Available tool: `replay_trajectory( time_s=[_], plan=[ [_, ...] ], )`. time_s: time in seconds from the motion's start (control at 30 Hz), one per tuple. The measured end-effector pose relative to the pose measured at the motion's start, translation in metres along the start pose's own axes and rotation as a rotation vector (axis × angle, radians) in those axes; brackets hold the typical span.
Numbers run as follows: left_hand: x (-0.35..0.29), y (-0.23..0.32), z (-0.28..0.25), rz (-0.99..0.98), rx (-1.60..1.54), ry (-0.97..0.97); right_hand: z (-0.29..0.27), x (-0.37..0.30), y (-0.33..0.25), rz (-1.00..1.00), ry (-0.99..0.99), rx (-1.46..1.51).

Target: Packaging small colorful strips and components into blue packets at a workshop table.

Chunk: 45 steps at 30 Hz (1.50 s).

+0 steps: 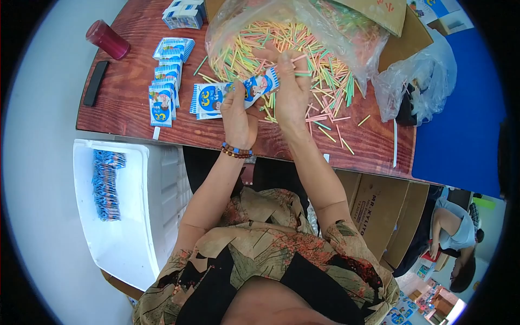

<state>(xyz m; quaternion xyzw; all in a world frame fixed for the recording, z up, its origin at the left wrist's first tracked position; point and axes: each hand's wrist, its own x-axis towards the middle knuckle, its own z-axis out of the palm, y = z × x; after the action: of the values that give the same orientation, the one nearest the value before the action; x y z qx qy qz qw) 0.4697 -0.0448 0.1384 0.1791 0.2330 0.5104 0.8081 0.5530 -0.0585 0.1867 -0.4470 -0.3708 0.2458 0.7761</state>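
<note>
From my remote seat I make out dark capitals on the cardboard box [377, 211] below the table [127, 81], red marks on the cardboard flap [379, 12] at its far side, and light lettering on the row of blue-and-white packets [161, 104] at its left.

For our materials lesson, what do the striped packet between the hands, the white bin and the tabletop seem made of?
Striped packet: probably thin, glossy film; flat ends suggest it.
White bin: likely smooth, matte plastic or foam; rounded corners.
Tabletop: perhaps wood or laminate, slightly shiny; reddish streaked grain.
</note>
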Motion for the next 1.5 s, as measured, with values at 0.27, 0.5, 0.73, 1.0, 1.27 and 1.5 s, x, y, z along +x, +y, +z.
replay_trajectory(
  time_s=[0.27, 0.5, 0.73, 1.0, 1.27, 1.5],
  plan=[
    [0.022, -0.013, 0.007, -0.07, -0.117, -0.117, -0.02, 0.018, -0.019, 0.147, -0.119, -0.025],
    [0.027, -0.017, 0.012, -0.107, -0.19, -0.137, -0.044, 0.037, -0.02, 0.111, -0.347, -0.428],
    [0.032, -0.02, 0.004, -0.121, -0.211, -0.18, -0.04, 0.043, -0.022, 0.203, -0.428, -0.285],
    [0.029, 0.0, 0.006, -0.087, -0.287, -0.145, -0.045, 0.047, -0.025, 0.156, -0.434, -0.586],
    [0.023, 0.018, -0.011, -0.013, -0.351, -0.173, -0.012, 0.035, -0.029, 0.206, -0.4, -0.398],
    [0.013, 0.037, -0.018, 0.025, -0.367, -0.302, 0.014, 0.036, -0.029, 0.26, -0.531, -0.468]
  ],
)
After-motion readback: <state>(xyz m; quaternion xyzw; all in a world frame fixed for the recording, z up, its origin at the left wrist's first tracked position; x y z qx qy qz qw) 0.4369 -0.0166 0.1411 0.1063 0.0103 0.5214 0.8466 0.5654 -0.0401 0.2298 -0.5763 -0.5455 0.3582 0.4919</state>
